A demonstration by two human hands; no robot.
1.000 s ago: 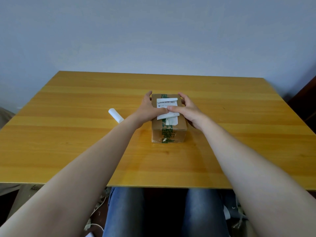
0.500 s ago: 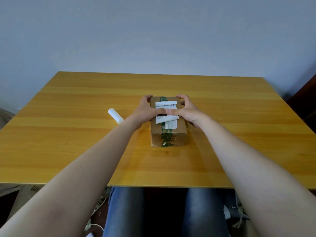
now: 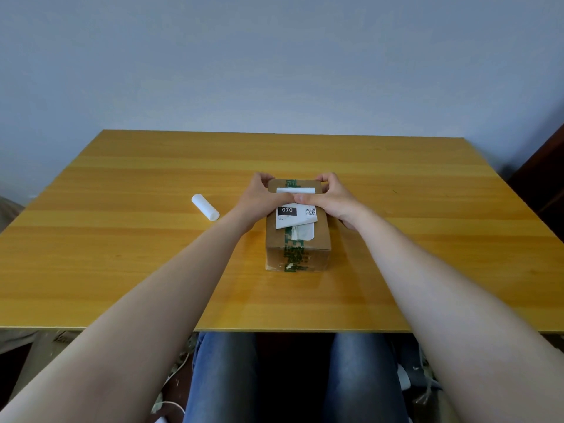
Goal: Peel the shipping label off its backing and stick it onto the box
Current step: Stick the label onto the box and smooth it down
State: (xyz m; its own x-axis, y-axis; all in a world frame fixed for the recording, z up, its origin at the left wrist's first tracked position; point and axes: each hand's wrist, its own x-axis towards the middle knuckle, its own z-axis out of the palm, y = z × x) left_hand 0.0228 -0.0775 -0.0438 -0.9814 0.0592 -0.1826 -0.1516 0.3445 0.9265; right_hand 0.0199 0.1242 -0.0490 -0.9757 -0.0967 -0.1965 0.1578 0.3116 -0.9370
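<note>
so, one box [image 3: 297, 248], one shipping label [image 3: 294, 213], one white roll [image 3: 205, 207], one table [image 3: 122, 239], two hands: left hand [image 3: 259, 198], right hand [image 3: 334, 201]

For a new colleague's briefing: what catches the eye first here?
A cardboard box sits centred on the wooden table, a white shipping label marked 070 on its top. The left hand and right hand grip the box, thumbs pressing the label. A white roll lies to its left.

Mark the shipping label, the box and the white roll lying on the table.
shipping label [image 3: 287, 210]: head view, on its black 070 patch.
box [image 3: 319, 259]: head view, on the near face, right of the green tape.
white roll [image 3: 205, 207]: head view, midway along its side.
</note>
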